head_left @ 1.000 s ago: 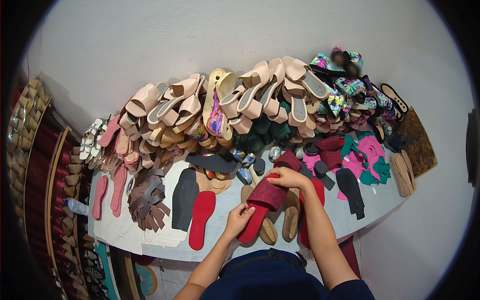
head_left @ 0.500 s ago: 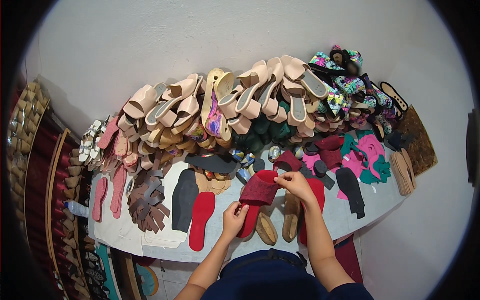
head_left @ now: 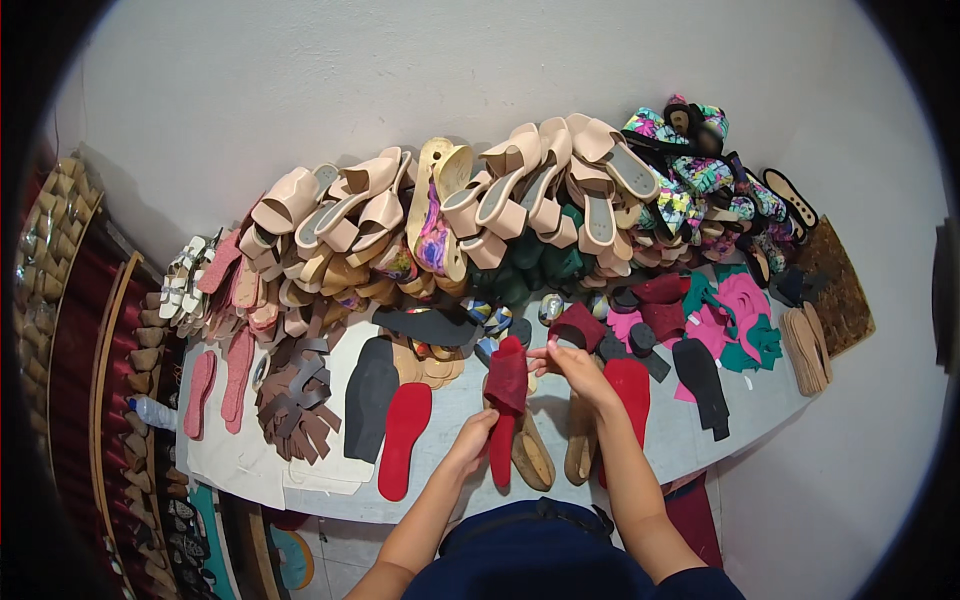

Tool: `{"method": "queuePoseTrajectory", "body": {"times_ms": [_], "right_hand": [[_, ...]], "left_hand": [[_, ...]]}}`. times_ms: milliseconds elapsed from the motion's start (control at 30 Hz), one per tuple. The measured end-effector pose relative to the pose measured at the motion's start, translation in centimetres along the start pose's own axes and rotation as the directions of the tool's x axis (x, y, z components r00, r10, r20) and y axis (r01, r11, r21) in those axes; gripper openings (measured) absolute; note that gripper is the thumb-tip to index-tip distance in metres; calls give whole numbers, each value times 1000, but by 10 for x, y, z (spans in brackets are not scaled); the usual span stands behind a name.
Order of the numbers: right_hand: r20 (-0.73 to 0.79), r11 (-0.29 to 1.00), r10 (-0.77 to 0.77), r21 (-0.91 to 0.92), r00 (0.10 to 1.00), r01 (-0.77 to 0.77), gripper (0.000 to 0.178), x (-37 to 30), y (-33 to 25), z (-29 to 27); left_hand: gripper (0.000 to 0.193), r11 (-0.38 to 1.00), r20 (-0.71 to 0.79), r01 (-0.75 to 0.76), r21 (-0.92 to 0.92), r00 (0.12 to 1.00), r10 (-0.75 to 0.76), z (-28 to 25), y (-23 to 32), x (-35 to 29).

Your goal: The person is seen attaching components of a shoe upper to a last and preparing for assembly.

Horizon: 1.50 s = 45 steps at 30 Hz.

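Note:
My left hand (head_left: 474, 438) grips a red slide sandal (head_left: 508, 388) by the edge of its sole, near the dark red patterned strap. The sandal is tilted, so its strap and sole look narrow. Beside the strap's right edge is my right hand (head_left: 575, 372), fingers stretched out and thumb apart; whether the fingertips touch it I cannot tell. Under and beside the hands lie two wooden shoe lasts, a left one (head_left: 533, 455) and a right one (head_left: 580, 440). One red sole (head_left: 405, 440) lies to the left, another red sole (head_left: 627, 390) to the right, partly behind my right forearm.
Beige heeled sandals (head_left: 510, 185) and colourful patterned sandals (head_left: 700, 175) are heaped along the wall. Brown strap pieces (head_left: 295, 400), black soles (head_left: 370, 400), pink and green scraps (head_left: 745, 310) and a dark red strap piece (head_left: 577, 328) lie on the table (head_left: 330, 492). Shelves of lasts (head_left: 140, 420) stand left.
The sandal has turned in my left hand from showing its strap broadly to a narrower side view. My right hand has let go of the strap's edge and moved slightly left.

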State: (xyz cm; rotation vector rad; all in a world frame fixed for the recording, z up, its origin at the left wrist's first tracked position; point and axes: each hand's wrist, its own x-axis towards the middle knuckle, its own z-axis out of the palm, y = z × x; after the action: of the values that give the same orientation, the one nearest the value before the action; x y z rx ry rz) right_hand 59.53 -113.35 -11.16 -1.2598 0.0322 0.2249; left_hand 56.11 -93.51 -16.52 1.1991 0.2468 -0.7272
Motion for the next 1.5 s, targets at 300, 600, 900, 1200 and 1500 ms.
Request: {"method": "queuePoseTrajectory", "body": {"times_ms": [300, 600, 900, 1200, 1500], "right_hand": [[-49, 953, -222, -221, 974, 206, 28, 6, 24, -5], [-132, 845, -373, -457, 919, 277, 25, 5, 32, 9], [-268, 759, -437, -621, 858, 193, 30, 1, 56, 19], [-472, 674, -544, -738, 693, 27, 34, 5, 50, 42], [-394, 684, -507, -726, 767, 79, 50, 12, 39, 24]], "left_hand": [[45, 810, 599, 497, -310, 764, -239, -15, -3, -6], [64, 746, 721, 584, -320, 661, -209, -5, -4, -8], [59, 922, 555, 376, -93, 788, -265, -6, -3, -11], [57, 944, 501, 327, -43, 825, -263, 13, 9, -20], [56, 927, 625, 340, -159, 761, -172, 12, -4, -11]]}}
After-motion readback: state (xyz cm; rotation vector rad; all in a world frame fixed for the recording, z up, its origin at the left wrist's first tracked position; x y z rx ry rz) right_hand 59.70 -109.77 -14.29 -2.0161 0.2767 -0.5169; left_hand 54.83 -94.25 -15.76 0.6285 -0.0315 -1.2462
